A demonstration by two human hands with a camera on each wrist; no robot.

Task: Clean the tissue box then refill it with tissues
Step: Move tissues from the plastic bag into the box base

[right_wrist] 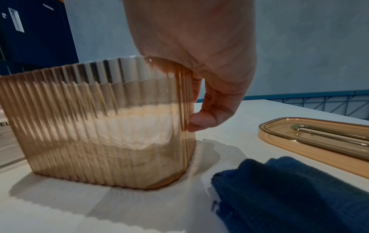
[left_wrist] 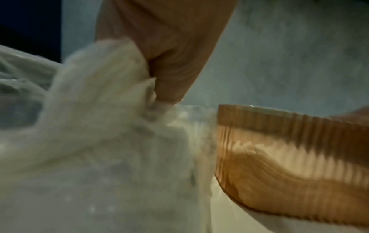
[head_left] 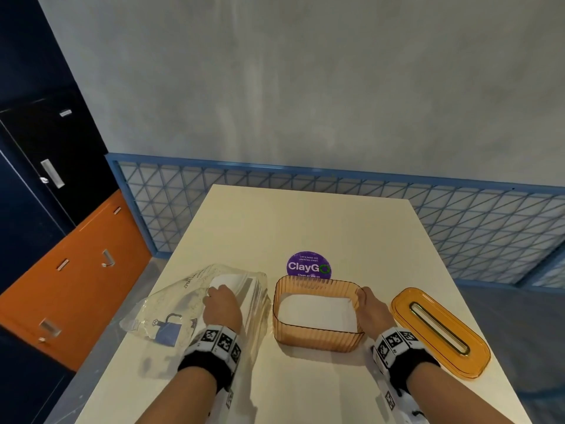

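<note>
- Box (head_left: 318,338), amber ribbed plastic, stands upright mid-table, mouth up, lid off; a white stack of tissues lies inside, below the rim.
- Bag (head_left: 171,304), clear plastic, lies at far left on the table (head_left: 305,221), just beside the box.
- Left hand (head_left: 221,307) sits at the bag's mouth; the wrist view shows fingers (left_wrist: 169,63) curled, pinching a white wad of tissues (left_wrist: 103,88) in the bag.
- Right hand (head_left: 370,307) grips the box's right end wall, thumb (right_wrist: 207,119) pressed on the outside; the other fingers are hidden behind the ribbing.
- Cloth (right_wrist: 289,192), dark blue, lies near the box's right corner.
- Lid (head_left: 440,330), amber with a slot, lies flat at far right, apart from the box.
- Judgement: refilling is under way, the box part filled. To do it well, hold the box steady at its end, draw the wad out square, lay it flat along the length and avoid crumpling.
- Orientation: the box's long axis runs left to right across the table; the lid's runs diagonally, far-left to near-right.
</note>
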